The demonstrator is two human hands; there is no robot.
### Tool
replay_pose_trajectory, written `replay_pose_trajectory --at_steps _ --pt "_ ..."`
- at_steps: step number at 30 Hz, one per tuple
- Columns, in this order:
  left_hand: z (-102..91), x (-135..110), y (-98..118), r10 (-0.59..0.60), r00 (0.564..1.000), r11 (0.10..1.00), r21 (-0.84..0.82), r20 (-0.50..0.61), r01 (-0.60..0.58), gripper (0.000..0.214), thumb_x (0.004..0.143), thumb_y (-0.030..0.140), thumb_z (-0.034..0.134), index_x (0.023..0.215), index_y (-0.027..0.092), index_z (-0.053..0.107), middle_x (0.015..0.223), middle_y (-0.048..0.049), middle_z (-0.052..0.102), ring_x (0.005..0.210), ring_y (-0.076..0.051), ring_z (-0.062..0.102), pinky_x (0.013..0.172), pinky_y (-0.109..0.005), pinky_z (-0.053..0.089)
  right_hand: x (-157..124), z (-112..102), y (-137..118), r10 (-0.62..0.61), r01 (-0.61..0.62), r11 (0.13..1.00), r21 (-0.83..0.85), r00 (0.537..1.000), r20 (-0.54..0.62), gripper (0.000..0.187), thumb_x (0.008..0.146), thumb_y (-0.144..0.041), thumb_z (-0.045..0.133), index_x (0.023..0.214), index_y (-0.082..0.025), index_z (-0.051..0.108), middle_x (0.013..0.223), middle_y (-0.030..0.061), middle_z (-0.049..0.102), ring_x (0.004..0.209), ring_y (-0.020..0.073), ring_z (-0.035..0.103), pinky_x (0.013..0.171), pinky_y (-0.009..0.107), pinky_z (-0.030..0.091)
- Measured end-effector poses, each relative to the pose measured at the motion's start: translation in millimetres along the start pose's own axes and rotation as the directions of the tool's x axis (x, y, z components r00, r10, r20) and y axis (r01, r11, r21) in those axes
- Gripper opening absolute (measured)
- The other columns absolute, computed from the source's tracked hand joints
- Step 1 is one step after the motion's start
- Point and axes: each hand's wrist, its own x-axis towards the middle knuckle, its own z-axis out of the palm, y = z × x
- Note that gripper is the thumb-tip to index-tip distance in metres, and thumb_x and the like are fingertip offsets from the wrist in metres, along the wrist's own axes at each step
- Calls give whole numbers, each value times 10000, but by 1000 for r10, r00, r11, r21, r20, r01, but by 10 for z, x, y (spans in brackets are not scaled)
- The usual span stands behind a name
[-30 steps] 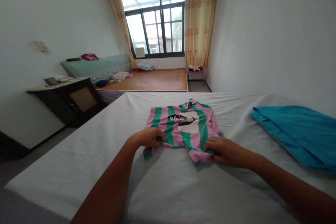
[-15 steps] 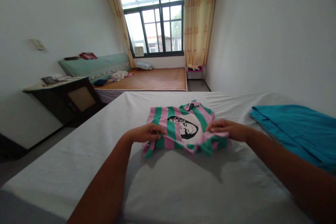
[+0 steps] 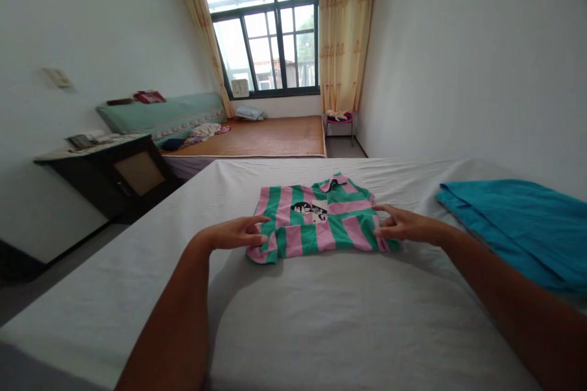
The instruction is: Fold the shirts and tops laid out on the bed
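Shirt lies part-folded on the sheet. Our left hand and right hand are at its sides, fingers apart (contact unclear); we'd risk skewing the fold if one drags.

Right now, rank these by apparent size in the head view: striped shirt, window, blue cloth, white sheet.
1. White sheet
2. Window
3. Striped shirt and blue cloth: too alike to rank
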Motion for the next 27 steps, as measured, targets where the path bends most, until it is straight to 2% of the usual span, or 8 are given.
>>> replay_pose_trajectory --at_steps 2,4,7,9,13,19,23,27 --pt "12 -2 -25 1 1000 1000 26 16 -2 882 697 506 699 1428 178 332 990 -58 657 908 -207 610 777 -276 468 -11 23 -1 -118 125 990 -66 988 97 928 706 -423 725 1448 -158 235 706 -25 568 611 127 506 520 225 372" --pt "40 38 -68 7 1000 998 61 1 -7 893 672 436 720 1432 188 323 988 -51 660 886 -201 619 761 -270 470 -4 48 -9 -221 232 962 -141 971 87 874 725 -353 697 1453 -168 251 718 -36 541 616 115 479 537 222 359" --pt "80 127 -128 10 997 988 152 -74 1 683 761 388 601 1379 168 409 855 -29 669 728 -170 616 674 -253 460 -14 -7 -39 -308 314 934 -172 949 57 714 751 -338 661 1396 -194 391 726 -39 512 630 105 465 558 220 351" --pt "85 165 -150 17 996 983 182 -91 0 551 791 378 546 1292 152 499 794 -27 672 676 -162 606 642 -245 447 -45 -125 -41 -277 287 955 -75 953 122 648 748 -379 672 1336 -203 465 722 -38 517 631 106 477 564 224 358" --pt "49 150 -142 12 1000 993 115 -22 -9 441 804 423 537 1142 144 580 845 -54 701 724 -175 622 648 -239 450 -103 -388 81 -183 180 983 37 963 199 507 723 -452 711 1132 -178 589 689 -29 527 620 109 483 558 230 354" --pt "11 25 -25 4 999 994 110 41 -8 502 793 552 557 1111 165 588 938 -60 684 821 -191 620 712 -254 467 -99 -486 290 -135 113 990 85 938 321 471 746 -451 707 1106 -168 594 702 -21 530 617 100 460 559 226 322" --pt "101 37 56 7 999 945 328 40 -20 588 618 444 734 1123 192 572 1022 -48 634 863 -195 581 735 -253 452 -88 -450 289 -120 99 992 80 933 339 493 734 -439 722 1121 -165 588 705 -19 549 607 97 459 546 218 310" --pt "200 150 80 56 998 843 536 -21 -37 343 620 258 640 954 192 599 902 -30 616 762 -182 536 664 -251 420 -58 -369 231 -175 163 984 70 958 228 504 730 -477 711 1113 -165 608 822 25 611 702 131 529 605 231 383"
